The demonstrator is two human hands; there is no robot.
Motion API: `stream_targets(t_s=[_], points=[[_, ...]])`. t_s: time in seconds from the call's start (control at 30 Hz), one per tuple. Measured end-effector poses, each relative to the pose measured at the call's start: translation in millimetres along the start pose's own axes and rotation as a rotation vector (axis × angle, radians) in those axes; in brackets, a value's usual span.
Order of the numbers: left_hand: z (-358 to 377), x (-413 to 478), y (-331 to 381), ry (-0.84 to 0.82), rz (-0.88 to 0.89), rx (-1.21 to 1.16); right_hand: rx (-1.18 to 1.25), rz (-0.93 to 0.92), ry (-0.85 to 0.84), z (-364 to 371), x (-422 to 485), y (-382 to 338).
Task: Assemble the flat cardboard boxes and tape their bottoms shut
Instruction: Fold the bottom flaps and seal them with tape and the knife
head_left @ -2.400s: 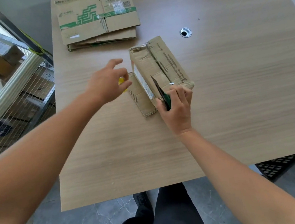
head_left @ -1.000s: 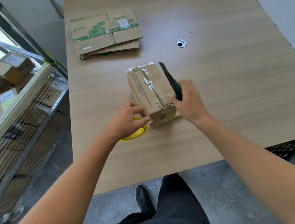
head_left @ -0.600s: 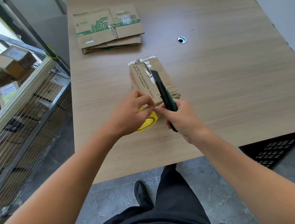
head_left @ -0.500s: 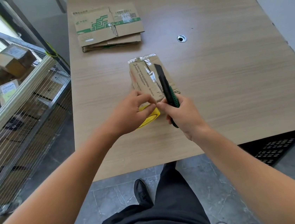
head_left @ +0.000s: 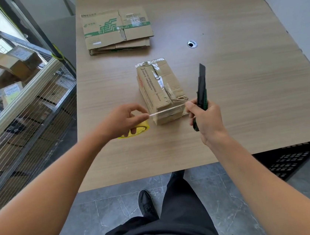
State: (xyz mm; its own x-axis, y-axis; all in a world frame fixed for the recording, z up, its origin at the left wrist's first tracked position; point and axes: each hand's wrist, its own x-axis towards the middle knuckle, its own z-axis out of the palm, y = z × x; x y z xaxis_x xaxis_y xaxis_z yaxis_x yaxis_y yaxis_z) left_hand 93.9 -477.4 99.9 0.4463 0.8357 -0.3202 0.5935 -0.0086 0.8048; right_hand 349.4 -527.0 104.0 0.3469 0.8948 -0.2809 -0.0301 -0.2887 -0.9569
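Observation:
An assembled cardboard box (head_left: 158,86) lies on the wooden table (head_left: 242,80), its upper face crossed by shiny clear tape. My left hand (head_left: 121,121) holds a yellow tape roll (head_left: 140,129) just left of the box's near end. A strip of clear tape (head_left: 167,110) stretches from the roll across the front of the box to my right hand (head_left: 204,119). That hand pinches the strip's end with thumb and forefinger and also grips a green and black utility knife (head_left: 201,90), blade end pointing away from me.
A stack of flat cardboard boxes (head_left: 117,30) with green print lies at the table's far left. A round cable hole (head_left: 192,44) is right of it. A wire-mesh cart (head_left: 13,98) holding parcels stands close to the left edge. A black mat (head_left: 288,158) lies on the floor.
My hands have moved apart, drawing a strip of tape off the roll in front of the box. The knife has swung out to the box's right side.

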Motion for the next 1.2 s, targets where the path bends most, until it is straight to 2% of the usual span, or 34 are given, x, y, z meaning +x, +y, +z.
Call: stream_targets(t_s=[0.1,0.3,0.57,0.7,0.77,0.87,0.93,1.03,1.13,1.2], points=[[-4,14,1,-0.026,-0.008,0.094,-0.006,0.037,0.042,-2,13,15],[9,43,6,0.108,-0.044,0.292,-0.106,0.037,0.078,-4,46,25],[22,61,-1,0.170,-0.100,0.288,-0.180,0.065,0.025,-7,80,42],[29,62,-12,0.120,-0.112,0.241,-0.187,0.085,-0.106,-19,92,58],[31,60,-19,0.126,-0.108,0.193,-0.245,0.013,-0.191,-25,96,65],[39,62,-24,0.265,-0.043,0.345,-0.421,-0.160,-0.231,-33,101,75],[43,65,-21,0.335,-0.018,0.429,-0.553,-0.391,-0.175,-39,107,79],[43,66,-16,0.354,-0.017,0.468,-0.587,-0.744,-0.163,-43,120,74],[43,68,-14,0.358,-0.030,0.497,-0.585,-0.911,-0.307,-36,139,69],[44,70,-13,0.388,-0.027,0.529,-0.614,-0.954,-0.397,-27,145,69]])
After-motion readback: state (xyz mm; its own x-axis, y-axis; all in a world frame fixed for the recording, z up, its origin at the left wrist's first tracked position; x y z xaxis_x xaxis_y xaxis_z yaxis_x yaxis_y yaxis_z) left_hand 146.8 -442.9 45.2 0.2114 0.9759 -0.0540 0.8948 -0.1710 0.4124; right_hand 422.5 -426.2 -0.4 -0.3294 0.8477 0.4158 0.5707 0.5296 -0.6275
